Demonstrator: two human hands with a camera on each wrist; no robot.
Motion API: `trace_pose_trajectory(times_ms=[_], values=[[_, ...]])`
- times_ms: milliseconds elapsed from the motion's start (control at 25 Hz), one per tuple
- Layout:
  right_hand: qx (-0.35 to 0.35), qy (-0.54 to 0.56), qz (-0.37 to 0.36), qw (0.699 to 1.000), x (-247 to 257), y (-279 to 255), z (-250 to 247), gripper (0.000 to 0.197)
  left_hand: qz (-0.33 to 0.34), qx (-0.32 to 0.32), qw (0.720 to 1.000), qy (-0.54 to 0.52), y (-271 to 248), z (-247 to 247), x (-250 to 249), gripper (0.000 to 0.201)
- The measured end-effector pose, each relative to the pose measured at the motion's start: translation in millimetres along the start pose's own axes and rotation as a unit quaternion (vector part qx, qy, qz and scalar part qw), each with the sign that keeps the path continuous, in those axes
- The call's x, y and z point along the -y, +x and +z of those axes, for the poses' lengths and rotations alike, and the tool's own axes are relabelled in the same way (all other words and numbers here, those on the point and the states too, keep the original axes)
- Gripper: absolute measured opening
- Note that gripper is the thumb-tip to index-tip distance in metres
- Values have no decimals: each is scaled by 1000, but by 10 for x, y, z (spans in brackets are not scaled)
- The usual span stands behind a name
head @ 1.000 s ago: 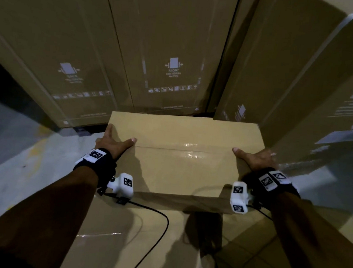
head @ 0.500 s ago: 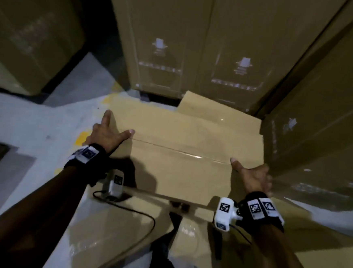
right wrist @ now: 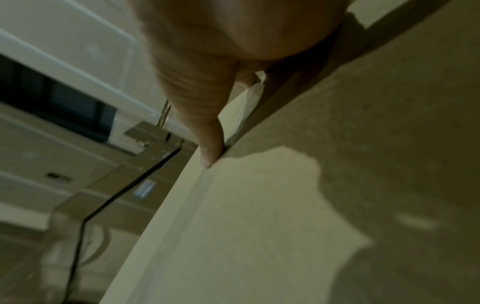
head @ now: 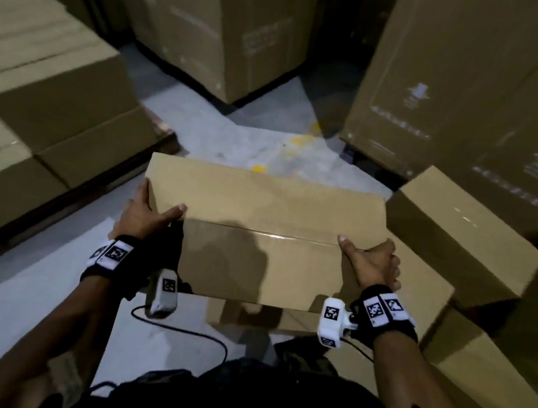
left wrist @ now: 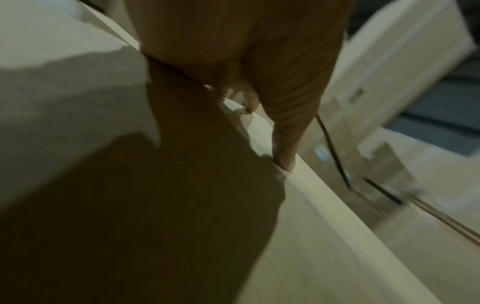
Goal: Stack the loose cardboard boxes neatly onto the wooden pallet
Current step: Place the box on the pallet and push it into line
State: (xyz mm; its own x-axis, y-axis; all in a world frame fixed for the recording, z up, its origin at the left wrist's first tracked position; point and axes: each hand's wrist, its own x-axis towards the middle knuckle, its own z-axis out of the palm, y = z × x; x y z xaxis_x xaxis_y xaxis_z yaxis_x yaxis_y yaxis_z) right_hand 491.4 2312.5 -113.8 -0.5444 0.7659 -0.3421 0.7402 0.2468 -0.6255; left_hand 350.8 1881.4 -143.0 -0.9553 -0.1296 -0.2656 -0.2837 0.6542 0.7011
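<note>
I hold a plain brown cardboard box (head: 259,229) in the air in front of me, taped along its top seam. My left hand (head: 146,215) grips its left end and my right hand (head: 372,260) its right end, thumbs on top, fingers down the sides. In the left wrist view my thumb (left wrist: 283,144) lies along the top edge of the box (left wrist: 130,185). The right wrist view shows the same on the box (right wrist: 285,226). The wooden pallet (head: 69,194) lies on the floor to the left, with stacked boxes (head: 45,89) on it.
Loose boxes (head: 461,238) lie tumbled at the right, close to my right hand. Tall printed cartons (head: 217,29) stand at the back and more (head: 463,84) at the right. Grey floor (head: 234,136) shows between the pallet and the carried box.
The box has come up off the loose pile and swung left with both hands still on it. The tall cartons have receded, and the pallet with its stack has come into view.
</note>
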Motion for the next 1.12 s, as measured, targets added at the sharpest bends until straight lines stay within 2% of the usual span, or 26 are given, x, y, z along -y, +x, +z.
trace_pose_trajectory(times_ms=[160,360,440,520,600,720,840,1040,1120], values=[[53,-42,-94,993,401,-768,803,117,-61,-104,992,-44,-847,-934,894,112],[143,-79,-212,964,965,-1797,1817,111,-212,-246,946,-10,-1830,-1841,1782,88],[180,-101,-263,942,1195,-2160,2227,107,-269,-285,920,-25,-2105,-2069,2166,94],[213,-124,-297,923,1391,-2454,2591,106,-300,-314,899,-51,-2324,-2225,2518,103],[243,-146,-324,903,1578,-2704,2944,106,-332,-340,877,-67,-2482,-2359,2780,104],[282,-170,-360,873,1892,-3079,3526,103,-385,-381,837,-71,-2598,-2545,3051,98],[319,-189,-389,843,2223,-3403,4148,108,-428,-405,804,-85,-2530,-2750,3292,97],[376,-217,-414,800,2911,-3924,5053,105,-481,-435,754,-105,-2263,-3222,3589,95],[391,-218,-428,785,3176,-4134,5335,103,-486,-444,745,-108,-2154,-3421,3678,95]])
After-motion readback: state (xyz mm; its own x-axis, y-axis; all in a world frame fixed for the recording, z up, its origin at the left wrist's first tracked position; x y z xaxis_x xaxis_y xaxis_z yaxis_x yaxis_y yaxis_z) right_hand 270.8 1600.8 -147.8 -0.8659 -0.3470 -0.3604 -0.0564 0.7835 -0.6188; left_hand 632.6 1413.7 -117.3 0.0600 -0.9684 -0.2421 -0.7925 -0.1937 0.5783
